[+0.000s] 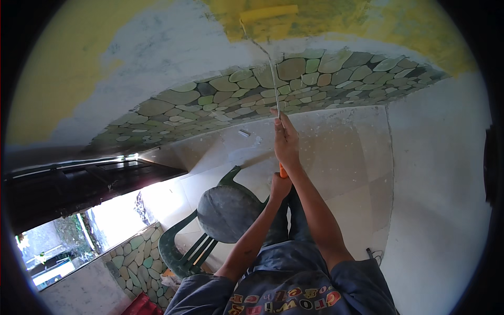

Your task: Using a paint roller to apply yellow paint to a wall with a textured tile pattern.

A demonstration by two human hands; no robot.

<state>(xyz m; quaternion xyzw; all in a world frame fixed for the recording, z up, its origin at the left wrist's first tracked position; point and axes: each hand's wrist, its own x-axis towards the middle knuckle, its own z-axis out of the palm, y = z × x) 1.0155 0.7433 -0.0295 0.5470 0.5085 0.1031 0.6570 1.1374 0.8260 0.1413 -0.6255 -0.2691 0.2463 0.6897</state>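
Observation:
A paint roller's yellow-coated sleeve [269, 13] lies against the wall's yellow-painted upper part. Its thin metal frame rod [273, 71] runs down to an orange handle [283, 170]. My right hand [287, 141] is wrapped around the upper handle, with fingers extended along the rod. Just below it, my left hand [280, 186] grips the handle's lower end. Patchy yellow paint [330, 19] surrounds the roller, and bare whitish wall [169, 43] shows to the left. Beneath the paint runs a band of flat stone cladding [291, 84].
A green plastic armchair [173, 244] stands at my left, with a round, dusty grey object [232, 214] over its seat. Beyond it is a dark door [78, 185] beside a bright opening. A small pale object [244, 133] lies on the spattered tile floor [334, 149]. A red item [142, 305] is at lower left.

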